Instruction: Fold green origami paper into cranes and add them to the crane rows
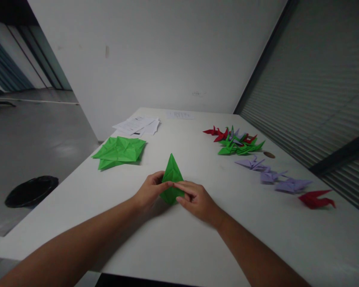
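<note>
A green sheet of origami paper (172,172), folded into a diamond shape with a pointed top, is held between my two hands above the white table. My left hand (152,190) grips its left edge, the thumb lying across the front. From the other side my right hand (196,199) holds the right edge, fingertips meeting the left thumb near the middle of the paper. Part of the paper's lower half is hidden behind the fingers. To the left lies a stack of creased green paper sheets (121,150).
Printed papers (137,125) lie at the table's back left. A pile of red, green and purple paper cranes (241,143) sits at the back right. Purple cranes (293,184) and a red crane (315,199) line the right side. A black bin (31,191) stands on the floor at left.
</note>
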The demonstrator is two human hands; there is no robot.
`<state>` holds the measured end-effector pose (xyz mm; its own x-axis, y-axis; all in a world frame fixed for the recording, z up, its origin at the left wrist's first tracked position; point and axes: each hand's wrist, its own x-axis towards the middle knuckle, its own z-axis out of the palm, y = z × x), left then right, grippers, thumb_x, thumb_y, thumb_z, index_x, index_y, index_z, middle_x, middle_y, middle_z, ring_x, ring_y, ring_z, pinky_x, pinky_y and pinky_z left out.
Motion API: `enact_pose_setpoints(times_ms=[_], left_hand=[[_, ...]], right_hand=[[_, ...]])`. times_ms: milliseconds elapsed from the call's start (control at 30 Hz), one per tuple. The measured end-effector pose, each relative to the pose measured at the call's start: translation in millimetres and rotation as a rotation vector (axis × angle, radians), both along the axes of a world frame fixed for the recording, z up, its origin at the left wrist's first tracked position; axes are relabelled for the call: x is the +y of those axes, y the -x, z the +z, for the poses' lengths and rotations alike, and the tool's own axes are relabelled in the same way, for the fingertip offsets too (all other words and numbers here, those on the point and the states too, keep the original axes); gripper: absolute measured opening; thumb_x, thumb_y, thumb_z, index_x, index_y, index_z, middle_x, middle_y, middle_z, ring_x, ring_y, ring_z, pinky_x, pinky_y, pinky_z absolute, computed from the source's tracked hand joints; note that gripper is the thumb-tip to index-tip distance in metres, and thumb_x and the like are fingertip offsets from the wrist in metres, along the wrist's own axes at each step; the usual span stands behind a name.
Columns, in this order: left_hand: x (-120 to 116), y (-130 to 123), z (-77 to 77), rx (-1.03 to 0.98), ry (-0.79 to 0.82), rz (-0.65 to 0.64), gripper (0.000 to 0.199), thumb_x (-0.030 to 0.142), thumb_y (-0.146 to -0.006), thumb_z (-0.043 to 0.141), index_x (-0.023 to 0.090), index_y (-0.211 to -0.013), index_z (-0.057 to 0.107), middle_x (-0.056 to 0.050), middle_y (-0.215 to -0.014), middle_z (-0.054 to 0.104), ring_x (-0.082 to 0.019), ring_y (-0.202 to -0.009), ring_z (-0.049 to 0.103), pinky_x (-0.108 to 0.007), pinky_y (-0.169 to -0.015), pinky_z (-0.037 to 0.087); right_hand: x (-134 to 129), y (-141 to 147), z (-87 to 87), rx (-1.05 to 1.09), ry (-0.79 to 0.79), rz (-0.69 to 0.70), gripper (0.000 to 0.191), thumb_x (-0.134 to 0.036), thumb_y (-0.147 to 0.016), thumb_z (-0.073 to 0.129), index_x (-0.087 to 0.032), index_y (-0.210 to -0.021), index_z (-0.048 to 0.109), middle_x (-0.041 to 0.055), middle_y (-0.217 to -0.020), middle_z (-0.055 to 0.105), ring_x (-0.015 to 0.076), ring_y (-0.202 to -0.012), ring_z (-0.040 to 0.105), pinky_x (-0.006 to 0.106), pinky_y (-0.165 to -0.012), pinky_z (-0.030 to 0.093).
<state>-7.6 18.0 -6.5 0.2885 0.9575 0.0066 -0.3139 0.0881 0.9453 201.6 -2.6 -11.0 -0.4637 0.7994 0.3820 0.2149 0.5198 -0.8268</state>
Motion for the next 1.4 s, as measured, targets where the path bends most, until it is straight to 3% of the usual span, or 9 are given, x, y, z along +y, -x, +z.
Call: enact_pose_setpoints(times_ms=[133,300,400,500,700,933,1100,1233,1400], left_hand=[[5,2,2.0,-0.033,0.090,0.046,0.030,0.025,-0.068,0.087,0.011,-0.092,0.077,-0.008,-0.084,0.076,-0.019,-0.075,0.068,-0.031,-0.074,0.052],[7,3,0.7,-0.038,0.156,0.018,0.033,0.025,-0.064,0.090,0.010,-0.091,0.079,-0.009,-0.083,0.077,-0.019,-0.073,0.069,-0.031,-0.076,0.053],[5,3,0.5,-0.030,0.187,-0.061,0.036,0.027,-0.063,0.092,0.009,-0.092,0.079,-0.011,-0.084,0.078,-0.020,-0.074,0.070,-0.031,-0.076,0.053],[4,6,3.6,-0.028,0.256,-0.162,0.039,0.029,-0.064,0.092,0.008,-0.094,0.080,-0.013,-0.085,0.078,-0.021,-0.074,0.071,-0.032,-0.076,0.054],[5,11,6.6,0.013,0.308,-0.244,0.037,0.031,-0.064,0.092,0.007,-0.090,0.079,-0.014,-0.082,0.077,-0.023,-0.074,0.071,-0.035,-0.077,0.054],[16,12,-13.9,0.311,-0.087,-0.067,0.038,0.025,-0.068,0.084,0.017,-0.101,0.065,0.000,-0.075,0.068,-0.015,-0.066,0.061,-0.026,-0.062,0.045],[15,19,-11.8,0.803,-0.558,-0.003,0.018,0.011,-0.072,0.073,0.019,-0.085,0.065,-0.004,-0.089,0.065,-0.019,-0.082,0.061,-0.030,-0.073,0.049],[11,22,-2.9,0.873,-0.833,-0.237,0.018,0.015,-0.083,0.070,0.020,-0.100,0.073,-0.010,-0.105,0.070,-0.025,-0.100,0.064,-0.037,-0.090,0.050],[10,25,-2.6,0.891,-0.882,-0.445,0.051,0.042,-0.082,0.081,0.017,-0.125,0.070,-0.018,-0.117,0.071,-0.031,-0.111,0.064,-0.042,-0.097,0.049]], right_hand=[[-4,-2,4.2,-0.039,-0.049,-0.033,0.034,-0.024,-0.091,0.067,-0.021,-0.125,0.072,0.0078,-0.111,0.073,0.0050,-0.048,0.035,0.025,-0.050,0.038],[0,-5,7.4,0.060,-0.179,-0.296,0.019,-0.025,-0.089,0.070,-0.020,-0.107,0.071,0.0025,-0.092,0.067,0.0065,-0.049,0.034,0.026,-0.052,0.037],[4,-6,5.2,0.118,-0.076,-0.371,0.025,-0.031,-0.085,0.074,-0.020,-0.106,0.068,0.0031,-0.092,0.065,0.0085,-0.054,0.044,0.026,-0.053,0.041],[5,-3,2.2,0.122,0.086,-0.312,0.030,-0.033,-0.083,0.074,-0.019,-0.108,0.066,0.0050,-0.090,0.070,0.0162,-0.072,0.063,0.028,-0.063,0.048],[5,1,-2.5,0.190,0.349,-0.207,0.030,-0.034,-0.080,0.075,-0.020,-0.105,0.064,0.0028,-0.085,0.073,0.0185,-0.076,0.069,0.032,-0.071,0.055],[13,-6,-3.3,0.142,0.414,-0.235,0.031,-0.030,-0.077,0.075,-0.022,-0.098,0.055,-0.0035,-0.071,0.066,0.0156,-0.064,0.063,0.028,-0.062,0.049],[13,-10,-7.0,-0.026,0.332,-0.293,0.021,-0.020,-0.077,0.069,-0.023,-0.086,0.050,-0.0065,-0.065,0.058,0.0128,-0.058,0.056,0.023,-0.055,0.041],[13,-11,-7.7,-0.223,0.267,-0.331,0.019,-0.010,-0.078,0.067,-0.022,-0.083,0.053,-0.0045,-0.067,0.060,0.0130,-0.060,0.056,0.023,-0.056,0.039],[14,-16,-8.1,-0.436,0.068,-0.325,0.022,-0.008,-0.075,0.076,-0.020,-0.086,0.061,0.0011,-0.081,0.066,0.0179,-0.075,0.062,0.029,-0.068,0.046]])
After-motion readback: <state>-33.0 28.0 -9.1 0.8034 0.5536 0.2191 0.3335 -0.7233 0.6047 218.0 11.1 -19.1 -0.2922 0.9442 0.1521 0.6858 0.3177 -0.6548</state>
